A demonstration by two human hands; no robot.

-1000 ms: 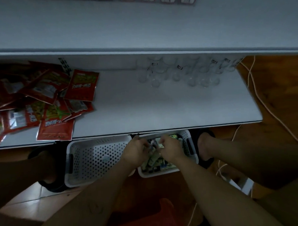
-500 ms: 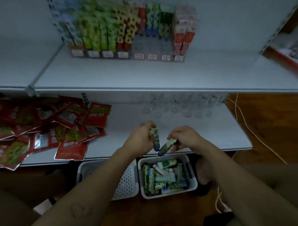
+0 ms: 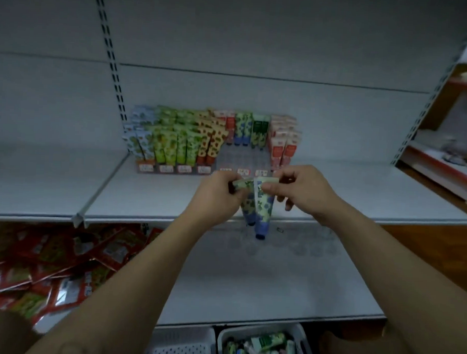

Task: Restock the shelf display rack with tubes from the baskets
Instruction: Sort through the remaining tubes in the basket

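Two blue-capped tubes with a green leaf print hang cap-down in front of the upper shelf. My left hand grips the top of one, and my right hand pinches the flat top of the other. Behind them stands the display rack with rows of upright tubes; its middle-right front slots hold nothing. A white basket with several tubes sits on the floor at the bottom edge, and beside it a second white basket.
Red snack packets lie piled on the left of the lower shelf. Clear plastic cups stand at the back of that shelf. The upper shelf's front edge runs just below my hands. Another rack stands at the right.
Both hands have risen from the basket, each with a tube, up to the upper shelf in front of the rack. The view has tilted upward.
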